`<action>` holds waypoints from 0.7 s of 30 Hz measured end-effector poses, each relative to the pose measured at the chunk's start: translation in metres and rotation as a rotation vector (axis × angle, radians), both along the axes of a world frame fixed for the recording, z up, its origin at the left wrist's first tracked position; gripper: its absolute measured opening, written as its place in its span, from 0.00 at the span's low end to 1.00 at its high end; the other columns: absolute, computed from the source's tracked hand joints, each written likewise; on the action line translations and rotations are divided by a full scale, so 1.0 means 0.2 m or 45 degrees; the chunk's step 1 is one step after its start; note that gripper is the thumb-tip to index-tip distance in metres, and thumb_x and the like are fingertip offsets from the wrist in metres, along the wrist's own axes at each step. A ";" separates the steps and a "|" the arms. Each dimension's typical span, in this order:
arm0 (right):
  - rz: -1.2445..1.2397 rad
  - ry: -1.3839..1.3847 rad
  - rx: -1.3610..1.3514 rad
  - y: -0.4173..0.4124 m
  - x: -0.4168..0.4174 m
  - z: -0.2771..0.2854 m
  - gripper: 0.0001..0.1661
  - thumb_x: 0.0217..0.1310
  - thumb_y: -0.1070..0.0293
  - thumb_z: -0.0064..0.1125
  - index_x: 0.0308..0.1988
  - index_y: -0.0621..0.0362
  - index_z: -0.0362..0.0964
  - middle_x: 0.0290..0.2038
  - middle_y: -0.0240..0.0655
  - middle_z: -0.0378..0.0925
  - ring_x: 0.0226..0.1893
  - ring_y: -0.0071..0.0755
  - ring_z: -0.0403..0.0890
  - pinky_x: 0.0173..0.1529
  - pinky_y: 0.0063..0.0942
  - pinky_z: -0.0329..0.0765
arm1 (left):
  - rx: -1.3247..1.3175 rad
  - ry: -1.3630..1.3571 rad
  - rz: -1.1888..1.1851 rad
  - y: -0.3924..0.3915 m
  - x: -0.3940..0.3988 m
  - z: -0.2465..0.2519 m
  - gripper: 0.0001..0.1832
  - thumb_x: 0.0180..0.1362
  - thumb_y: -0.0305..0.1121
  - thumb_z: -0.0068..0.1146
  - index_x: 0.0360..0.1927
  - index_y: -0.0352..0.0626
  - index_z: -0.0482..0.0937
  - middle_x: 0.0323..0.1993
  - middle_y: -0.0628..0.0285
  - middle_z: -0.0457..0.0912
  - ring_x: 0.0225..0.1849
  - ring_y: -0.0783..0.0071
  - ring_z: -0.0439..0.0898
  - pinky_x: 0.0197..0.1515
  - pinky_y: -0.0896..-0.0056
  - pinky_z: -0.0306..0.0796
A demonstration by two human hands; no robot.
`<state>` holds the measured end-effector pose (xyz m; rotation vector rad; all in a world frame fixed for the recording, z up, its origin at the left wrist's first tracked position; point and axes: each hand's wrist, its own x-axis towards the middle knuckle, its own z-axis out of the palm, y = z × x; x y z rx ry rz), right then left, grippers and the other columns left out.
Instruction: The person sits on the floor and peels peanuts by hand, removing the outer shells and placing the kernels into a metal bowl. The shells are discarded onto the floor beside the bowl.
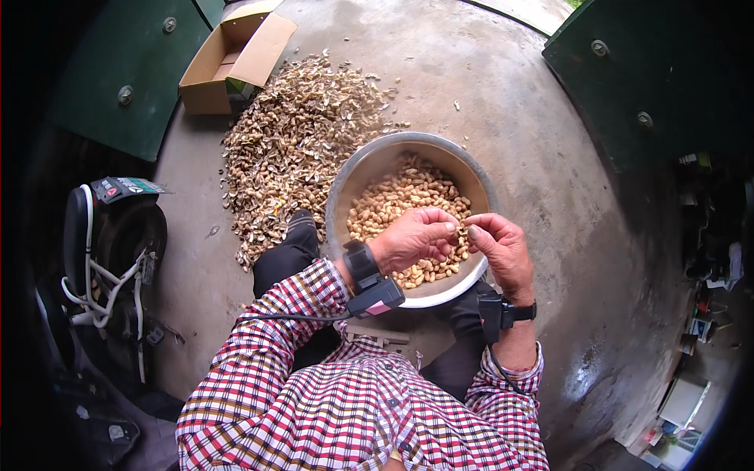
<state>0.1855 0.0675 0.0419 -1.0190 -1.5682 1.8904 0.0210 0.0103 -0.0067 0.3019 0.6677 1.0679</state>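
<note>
A wide metal basin (pixel 482 194) stands on the floor before me, partly filled with unshelled peanuts (pixel 412 188). Over its right part, my left hand (pixel 419 235) and my right hand (pixel 499 244) meet almost fingertip to fingertip. Between their thumbs and forefingers is a small peanut or piece of shell (pixel 462 231); its exact state is too small to tell. Both hands seem to pinch it. The other fingers of my left hand are curled, and what they may hold is hidden. Each wrist wears a black strap with a device and cable.
A large heap of empty peanut shells (pixel 294 129) lies on the concrete floor left of the basin. An open cardboard box (pixel 206 97) adjoins its far edge. Dark green doors stand at both sides. A wheeled vehicle with white tubing (pixel 106 288) is at the left.
</note>
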 end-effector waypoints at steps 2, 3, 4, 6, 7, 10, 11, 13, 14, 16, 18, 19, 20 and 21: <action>-0.010 0.001 0.007 0.01 0.02 -0.01 0.13 0.54 0.65 0.54 0.35 0.64 0.71 0.25 0.27 0.72 0.25 0.15 0.70 0.32 0.13 0.68 | 0.027 0.018 -0.009 0.00 0.02 0.01 0.08 0.53 0.30 0.53 0.35 0.39 0.72 0.28 0.65 0.74 0.24 0.81 0.74 0.28 0.80 0.72; -0.015 -0.012 0.013 0.01 0.02 -0.02 0.13 0.54 0.65 0.54 0.35 0.64 0.71 0.25 0.27 0.72 0.25 0.15 0.70 0.32 0.13 0.68 | 0.048 0.036 -0.014 0.00 0.02 0.01 0.08 0.52 0.30 0.53 0.35 0.39 0.72 0.28 0.66 0.74 0.24 0.81 0.73 0.27 0.80 0.71; -0.020 -0.024 0.020 0.01 0.02 -0.02 0.12 0.54 0.65 0.54 0.35 0.64 0.71 0.24 0.27 0.72 0.24 0.15 0.69 0.32 0.13 0.68 | 0.061 0.056 -0.021 -0.01 0.02 0.02 0.09 0.51 0.30 0.55 0.34 0.39 0.72 0.27 0.66 0.74 0.24 0.83 0.73 0.26 0.83 0.69; -0.004 -0.035 0.034 0.00 0.02 0.00 0.12 0.54 0.65 0.54 0.35 0.63 0.71 0.25 0.27 0.73 0.25 0.15 0.70 0.31 0.14 0.67 | 0.091 0.114 -0.061 -0.01 0.02 0.04 0.09 0.50 0.30 0.56 0.34 0.39 0.72 0.26 0.67 0.74 0.23 0.83 0.73 0.26 0.83 0.68; 0.013 -0.045 0.046 0.00 0.02 0.01 0.12 0.54 0.65 0.54 0.34 0.63 0.72 0.25 0.27 0.74 0.26 0.15 0.70 0.31 0.15 0.67 | 0.121 0.171 -0.101 -0.01 0.02 0.05 0.10 0.49 0.30 0.57 0.34 0.39 0.72 0.26 0.67 0.74 0.23 0.83 0.72 0.25 0.84 0.68; 0.021 -0.093 0.088 0.00 0.01 0.00 0.12 0.54 0.64 0.55 0.34 0.62 0.71 0.25 0.27 0.74 0.26 0.16 0.70 0.31 0.16 0.68 | 0.128 0.240 -0.075 -0.01 0.03 0.04 0.09 0.49 0.30 0.57 0.31 0.39 0.73 0.23 0.67 0.75 0.22 0.83 0.73 0.23 0.85 0.68; 0.020 -0.093 0.087 0.00 0.00 -0.01 0.12 0.54 0.64 0.55 0.34 0.62 0.71 0.25 0.27 0.74 0.26 0.16 0.70 0.31 0.16 0.68 | 0.163 0.268 -0.067 -0.01 0.03 0.04 0.08 0.49 0.32 0.57 0.30 0.40 0.72 0.22 0.67 0.74 0.21 0.83 0.74 0.21 0.85 0.68; 0.058 -0.144 0.119 0.00 -0.01 -0.01 0.11 0.53 0.65 0.56 0.33 0.62 0.71 0.25 0.27 0.73 0.26 0.17 0.71 0.31 0.17 0.68 | 0.123 0.260 -0.049 -0.02 0.03 0.05 0.07 0.49 0.29 0.57 0.30 0.39 0.73 0.23 0.66 0.75 0.21 0.83 0.73 0.23 0.85 0.68; 0.061 -0.142 0.117 0.00 -0.03 -0.01 0.11 0.53 0.65 0.56 0.33 0.62 0.71 0.25 0.27 0.73 0.26 0.17 0.71 0.31 0.17 0.68 | 0.086 0.250 -0.035 -0.02 0.03 0.05 0.07 0.48 0.27 0.56 0.31 0.38 0.74 0.25 0.66 0.75 0.21 0.83 0.72 0.24 0.85 0.67; 0.065 -0.114 0.148 -0.02 -0.05 0.01 0.11 0.54 0.66 0.54 0.33 0.64 0.70 0.25 0.27 0.72 0.25 0.15 0.70 0.31 0.14 0.69 | 0.076 0.267 -0.021 -0.02 0.03 0.04 0.06 0.48 0.27 0.56 0.30 0.38 0.74 0.24 0.66 0.75 0.21 0.83 0.73 0.23 0.85 0.67; 0.091 -0.163 0.229 -0.01 -0.05 -0.03 0.11 0.54 0.66 0.54 0.32 0.64 0.69 0.25 0.27 0.72 0.26 0.15 0.71 0.31 0.14 0.69 | 0.066 0.285 -0.007 -0.02 0.03 0.03 0.05 0.48 0.27 0.55 0.29 0.38 0.74 0.24 0.66 0.75 0.21 0.83 0.73 0.23 0.84 0.67; 0.118 -0.213 0.311 0.00 -0.05 -0.05 0.11 0.54 0.65 0.54 0.32 0.64 0.69 0.24 0.27 0.72 0.26 0.15 0.71 0.31 0.15 0.70 | 0.076 0.297 0.003 -0.02 0.03 0.02 0.05 0.49 0.28 0.55 0.28 0.38 0.73 0.22 0.66 0.75 0.20 0.83 0.72 0.21 0.84 0.67; 0.119 -0.212 0.311 -0.01 -0.05 -0.06 0.11 0.54 0.65 0.54 0.32 0.64 0.69 0.24 0.27 0.72 0.26 0.15 0.71 0.31 0.15 0.70 | 0.086 0.308 0.013 -0.02 0.03 0.02 0.06 0.49 0.29 0.56 0.26 0.39 0.72 0.19 0.65 0.74 0.18 0.82 0.72 0.19 0.84 0.67; 0.105 -0.196 0.325 -0.01 -0.05 -0.07 0.11 0.55 0.65 0.54 0.31 0.63 0.69 0.24 0.26 0.71 0.25 0.15 0.71 0.30 0.14 0.69 | 0.085 0.310 0.016 -0.02 0.03 0.02 0.06 0.49 0.29 0.56 0.26 0.39 0.72 0.19 0.65 0.74 0.18 0.82 0.72 0.19 0.84 0.67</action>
